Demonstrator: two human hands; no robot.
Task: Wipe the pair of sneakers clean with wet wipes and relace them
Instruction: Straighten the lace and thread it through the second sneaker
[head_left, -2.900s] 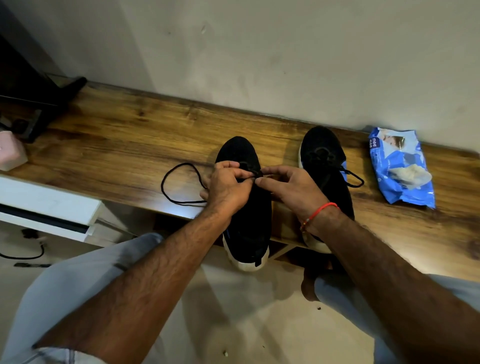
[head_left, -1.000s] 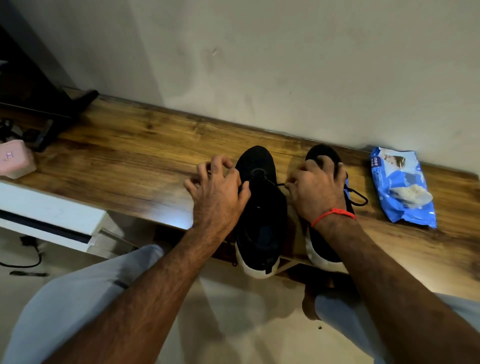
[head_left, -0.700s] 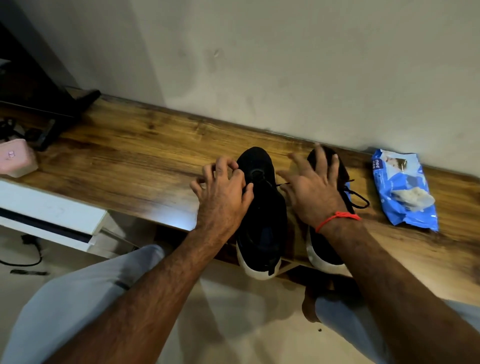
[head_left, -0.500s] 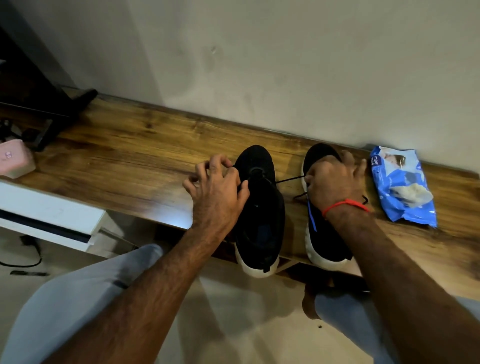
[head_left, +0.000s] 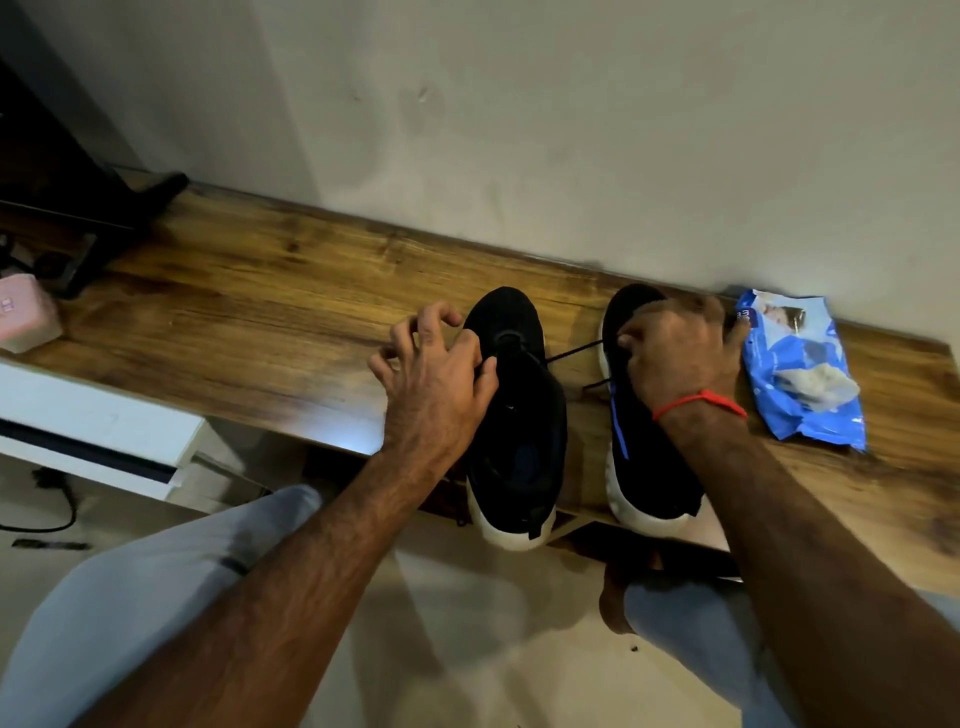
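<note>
Black left shoe (head_left: 514, 415): left hand (head_left: 434, 384) pinches its lace (head_left: 571, 354), other fingers (head_left: 415, 325) curled.
Right hand (head_left: 675, 358): fingers closed, gripping right shoe (head_left: 649, 467).

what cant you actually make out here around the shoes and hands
Head view only:
- Right sneaker laces and toe: covered by the right hand.
- Left hand grip on the lace: fingertips curl out of sight beside the left sneaker.
- Wipes pack print: too small.
</note>
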